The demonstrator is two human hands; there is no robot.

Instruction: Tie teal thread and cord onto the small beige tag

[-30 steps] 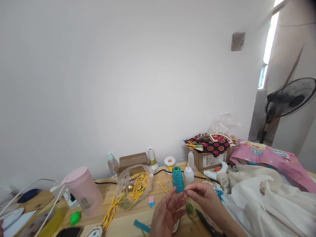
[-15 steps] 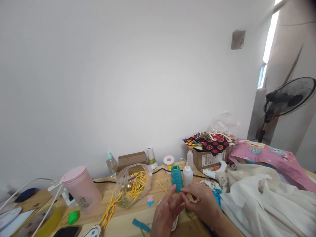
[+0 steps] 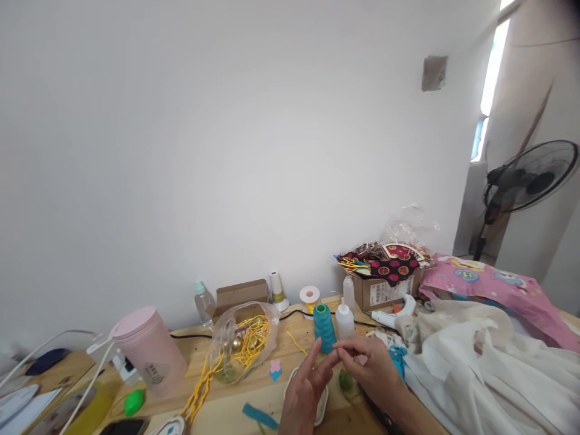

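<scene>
My left hand is raised over a small white-rimmed tray, its thumb apart and its fingers stretched toward my right hand. My right thumb and fingertips are pinched together, touching the left fingertips; whatever lies between them is too small to make out. Just behind both hands stands a cone of teal thread. Beneath the right hand is a small green item, partly hidden. A pink-and-blue flower-shaped piece and a teal strip lie left of the left hand.
White squeeze bottle and glue gun stand behind the hands. White cloth is heaped at right, near a carton of patterned pieces. Leftward are a plastic bag with yellow cords and a pink canister.
Both hands stay close together with small finger movements. The left hand has shifted slightly, and more of the tray and the green item now shows.
</scene>
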